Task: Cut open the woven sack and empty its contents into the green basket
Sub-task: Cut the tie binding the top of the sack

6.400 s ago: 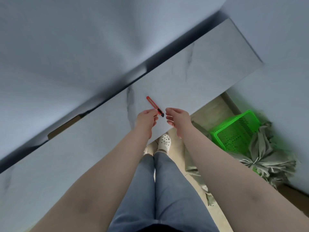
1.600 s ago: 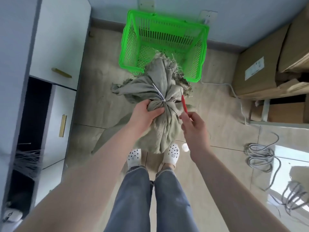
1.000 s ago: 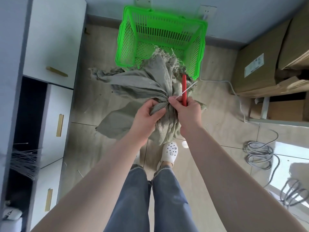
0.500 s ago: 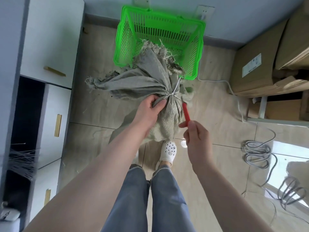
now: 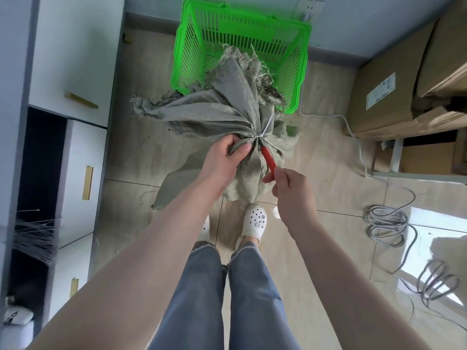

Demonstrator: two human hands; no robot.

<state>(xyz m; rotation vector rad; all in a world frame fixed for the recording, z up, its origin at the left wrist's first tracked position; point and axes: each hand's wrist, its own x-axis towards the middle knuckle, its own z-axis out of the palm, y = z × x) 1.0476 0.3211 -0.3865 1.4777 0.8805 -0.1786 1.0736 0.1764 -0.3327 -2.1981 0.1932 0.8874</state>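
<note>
Sack neck (image 5: 242, 145) gripped in left fingers (image 5: 238, 150) — red knife (image 5: 268, 161) beside

There is only one view, from a camera worn on the person's head. It looks steeply down and forward, along both forearms to the floor (image 5: 328, 147). The hands are near the middle, the feet below them, and the wall (image 5: 353, 18) is at the top edge.
</note>
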